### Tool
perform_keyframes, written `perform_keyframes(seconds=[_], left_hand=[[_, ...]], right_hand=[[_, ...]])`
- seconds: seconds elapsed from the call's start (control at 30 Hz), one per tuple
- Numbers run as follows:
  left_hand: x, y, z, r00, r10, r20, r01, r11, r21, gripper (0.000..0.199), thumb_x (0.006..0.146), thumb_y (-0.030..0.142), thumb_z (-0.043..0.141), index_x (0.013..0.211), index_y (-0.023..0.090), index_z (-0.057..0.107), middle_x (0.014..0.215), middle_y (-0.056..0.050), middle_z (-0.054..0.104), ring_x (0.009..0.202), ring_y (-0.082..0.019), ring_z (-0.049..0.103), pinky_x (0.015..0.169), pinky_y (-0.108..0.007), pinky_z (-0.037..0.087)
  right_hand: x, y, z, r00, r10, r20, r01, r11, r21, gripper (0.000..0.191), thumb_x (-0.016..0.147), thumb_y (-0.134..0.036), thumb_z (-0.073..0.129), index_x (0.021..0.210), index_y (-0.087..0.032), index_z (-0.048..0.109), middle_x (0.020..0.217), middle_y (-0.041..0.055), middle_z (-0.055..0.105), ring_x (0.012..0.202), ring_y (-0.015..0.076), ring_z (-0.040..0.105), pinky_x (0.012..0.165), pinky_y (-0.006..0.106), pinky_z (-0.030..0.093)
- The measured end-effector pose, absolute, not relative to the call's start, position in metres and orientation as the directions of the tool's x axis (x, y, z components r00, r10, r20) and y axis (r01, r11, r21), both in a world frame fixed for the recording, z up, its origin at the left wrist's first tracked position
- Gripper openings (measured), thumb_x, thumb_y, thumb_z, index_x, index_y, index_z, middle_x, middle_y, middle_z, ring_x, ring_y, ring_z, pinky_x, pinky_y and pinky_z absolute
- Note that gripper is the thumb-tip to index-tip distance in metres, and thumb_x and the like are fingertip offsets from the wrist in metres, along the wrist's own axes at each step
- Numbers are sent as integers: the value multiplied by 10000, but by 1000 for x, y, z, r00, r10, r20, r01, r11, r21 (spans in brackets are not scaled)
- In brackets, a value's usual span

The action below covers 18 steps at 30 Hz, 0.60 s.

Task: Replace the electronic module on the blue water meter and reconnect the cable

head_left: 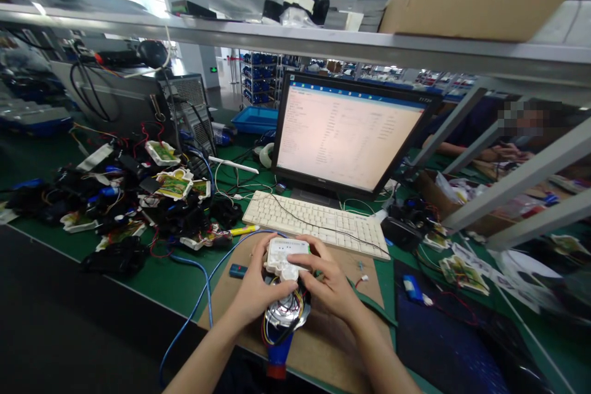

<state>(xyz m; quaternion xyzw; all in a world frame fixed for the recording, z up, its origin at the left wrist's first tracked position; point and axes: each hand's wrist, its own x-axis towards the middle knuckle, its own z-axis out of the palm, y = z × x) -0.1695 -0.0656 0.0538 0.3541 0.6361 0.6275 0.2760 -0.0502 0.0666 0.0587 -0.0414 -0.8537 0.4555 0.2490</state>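
A white plastic housing (281, 257) is held between both hands above a brown board (341, 345). My left hand (258, 289) is closed round its left side, thumb on the lower part. My right hand (327, 277) grips the right side, with fingers bent over the top face. Directly below the housing is a round silvery part (289, 314) with yellow, red and black wires looped about it. Under that, a blue and red piece (277, 357) rests near the table's front edge.
A cream keyboard (318, 221) and a lit monitor (346, 132) stand ahead. Black parts and circuit boards (173, 184) are heaped at left. A blue cable (205, 283) curls past the board's left. At right lies a black mat (443, 332); beyond, a person's hands (505, 152) show.
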Motion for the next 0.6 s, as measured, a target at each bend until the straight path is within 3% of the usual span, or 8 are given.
perform_keyframes(seconds=[0.37, 0.6], left_hand=[[-164, -67, 46, -616, 783, 87, 80, -48, 996, 802, 625, 300, 689, 1321, 219, 299, 1320, -119, 438, 1213, -309, 439, 1025, -465, 353], [-162, -67, 43, -633, 767, 101, 75, -69, 995, 792, 635, 277, 687, 1322, 210, 299, 1327, -121, 402, 1221, -284, 424, 1052, -455, 314]], right_hand=[[-53, 62, 52, -856, 327, 401, -169, 556, -814, 268, 851, -227, 480, 1073, -265, 625, 1278, 77, 402, 1198, 220, 423, 995, 374, 381], [-52, 62, 49, -844, 336, 417, -183, 551, -814, 260, 874, -277, 466, 1075, -272, 629, 1283, 77, 412, 1190, 226, 436, 993, 382, 384]])
